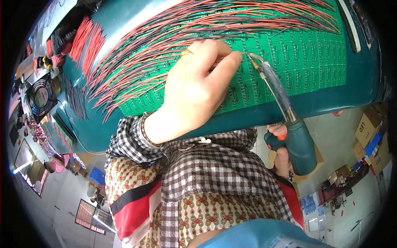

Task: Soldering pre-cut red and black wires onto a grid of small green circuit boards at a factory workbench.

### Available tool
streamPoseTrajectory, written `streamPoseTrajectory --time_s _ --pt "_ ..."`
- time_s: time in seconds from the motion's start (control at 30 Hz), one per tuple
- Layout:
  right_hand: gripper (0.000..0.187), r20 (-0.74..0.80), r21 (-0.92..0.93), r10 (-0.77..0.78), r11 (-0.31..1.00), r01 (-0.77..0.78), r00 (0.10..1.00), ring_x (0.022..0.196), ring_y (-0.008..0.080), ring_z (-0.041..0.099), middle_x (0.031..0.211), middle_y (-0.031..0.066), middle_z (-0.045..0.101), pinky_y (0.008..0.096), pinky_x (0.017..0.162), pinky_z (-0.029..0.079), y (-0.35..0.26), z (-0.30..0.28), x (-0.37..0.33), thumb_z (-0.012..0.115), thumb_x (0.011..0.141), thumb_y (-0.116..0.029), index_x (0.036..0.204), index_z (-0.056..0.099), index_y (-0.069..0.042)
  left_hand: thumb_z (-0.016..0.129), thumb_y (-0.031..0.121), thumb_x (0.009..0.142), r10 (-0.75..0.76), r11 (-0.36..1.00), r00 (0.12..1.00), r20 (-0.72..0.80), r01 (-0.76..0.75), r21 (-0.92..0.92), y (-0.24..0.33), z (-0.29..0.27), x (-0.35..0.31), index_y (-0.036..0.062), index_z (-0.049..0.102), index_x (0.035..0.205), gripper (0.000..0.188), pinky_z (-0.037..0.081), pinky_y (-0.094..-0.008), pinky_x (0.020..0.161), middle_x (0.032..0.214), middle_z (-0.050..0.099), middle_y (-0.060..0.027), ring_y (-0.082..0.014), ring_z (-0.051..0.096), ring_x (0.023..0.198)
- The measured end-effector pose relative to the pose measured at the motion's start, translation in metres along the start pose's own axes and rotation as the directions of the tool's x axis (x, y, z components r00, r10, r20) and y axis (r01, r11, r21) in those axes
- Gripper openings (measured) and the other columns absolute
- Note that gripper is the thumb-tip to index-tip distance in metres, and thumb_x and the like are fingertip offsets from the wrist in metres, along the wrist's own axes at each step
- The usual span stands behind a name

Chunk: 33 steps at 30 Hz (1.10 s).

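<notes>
My left hand (194,89), with a ring on one finger, is over the green circuit boards (302,62). Its thumb and forefinger pinch together close to the soldering tip; whatever is between them is too small to make out. In my right hand (282,160) is a soldering gun (303,146) with a dark green handle and an orange trigger. Its long metal nozzle, with a clear tube alongside, reaches up and left to the boards, just right of my left fingertips. Red and black wires (165,39) fan in rows across the boards' far and left parts.
More red wires (87,43) and black wires (75,99) lie on the dark green tabletop (331,101) at the left, beside a small black fan (42,97). A white strip (349,25) is at the far right. Cardboard boxes (367,129) stand beyond the table at right.
</notes>
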State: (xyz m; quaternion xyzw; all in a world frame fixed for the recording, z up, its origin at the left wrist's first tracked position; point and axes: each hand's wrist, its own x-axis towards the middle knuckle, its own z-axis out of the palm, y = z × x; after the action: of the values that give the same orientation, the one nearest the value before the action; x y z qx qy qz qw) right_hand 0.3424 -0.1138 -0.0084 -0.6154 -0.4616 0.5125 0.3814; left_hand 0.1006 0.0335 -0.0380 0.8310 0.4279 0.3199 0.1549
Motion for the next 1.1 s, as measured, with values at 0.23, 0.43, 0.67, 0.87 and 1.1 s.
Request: streamPoseTrajectory --time_s 0.23,0.43,0.67,0.87,1.1 --pt "0.047 -0.023 0.173 -0.118 0.978 0.120 0.993 0.097 0.0269 0.072 0.105 0.0145 0.071 0.0384 0.089 0.057 0.014 0.001 0.000 0.082 0.090 -0.030 0.118 0.067 0.004 0.069 0.004 0.071 -0.002 1.000 1.000 -0.007 0.002 -0.009 0.001 0.002 0.001 0.0037 0.071 0.103 0.032 0.051 -0.0330 0.069 0.094 0.060 -0.0051 -0.0214 0.059 0.078" --pt "0.056 -0.006 0.072 -0.089 0.993 0.090 0.996 0.098 0.0257 0.072 0.107 0.0153 0.071 0.0354 0.087 0.058 0.005 -0.001 0.000 0.087 0.085 -0.035 0.118 0.066 0.005 0.074 -0.008 0.074 -0.044 0.999 0.999 0.031 0.045 -0.010 0.002 -0.006 0.001 0.0021 0.073 0.105 0.033 0.054 -0.0336 0.067 0.094 0.066 -0.0077 -0.0238 0.066 0.081" --pt "0.060 -0.041 0.259 0.055 0.965 -0.042 0.998 0.109 0.0255 0.067 0.116 0.0177 0.068 0.0341 0.090 0.055 0.005 -0.003 -0.007 0.087 0.084 -0.037 0.122 0.064 0.004 0.074 -0.008 0.074 -0.046 0.999 0.998 0.038 0.047 -0.014 0.002 -0.004 0.002 0.0023 0.073 0.105 0.033 0.054 -0.0337 0.067 0.094 0.067 -0.0076 -0.0237 0.066 0.081" --pt "0.060 -0.001 0.271 -0.008 0.963 0.007 1.000 0.110 0.0243 0.067 0.119 0.0172 0.068 0.0342 0.091 0.053 0.007 -0.007 -0.006 0.083 0.088 -0.035 0.127 0.061 0.004 0.069 0.003 0.071 0.009 1.000 1.000 -0.005 -0.009 0.004 -0.001 0.000 0.001 0.0034 0.070 0.105 0.034 0.051 -0.0339 0.071 0.095 0.060 -0.0057 -0.0226 0.060 0.080" --pt "0.061 0.019 0.226 -0.009 0.974 0.004 1.000 0.113 0.0254 0.065 0.132 0.0202 0.063 0.0346 0.091 0.052 0.002 -0.013 -0.010 0.074 0.096 -0.036 0.137 0.054 0.005 0.073 -0.004 0.070 0.020 0.998 0.988 -0.152 -0.028 -0.051 0.000 -0.023 0.010 0.0023 0.075 0.103 0.034 0.053 -0.0313 0.062 0.095 0.068 -0.0096 -0.0240 0.066 0.078"
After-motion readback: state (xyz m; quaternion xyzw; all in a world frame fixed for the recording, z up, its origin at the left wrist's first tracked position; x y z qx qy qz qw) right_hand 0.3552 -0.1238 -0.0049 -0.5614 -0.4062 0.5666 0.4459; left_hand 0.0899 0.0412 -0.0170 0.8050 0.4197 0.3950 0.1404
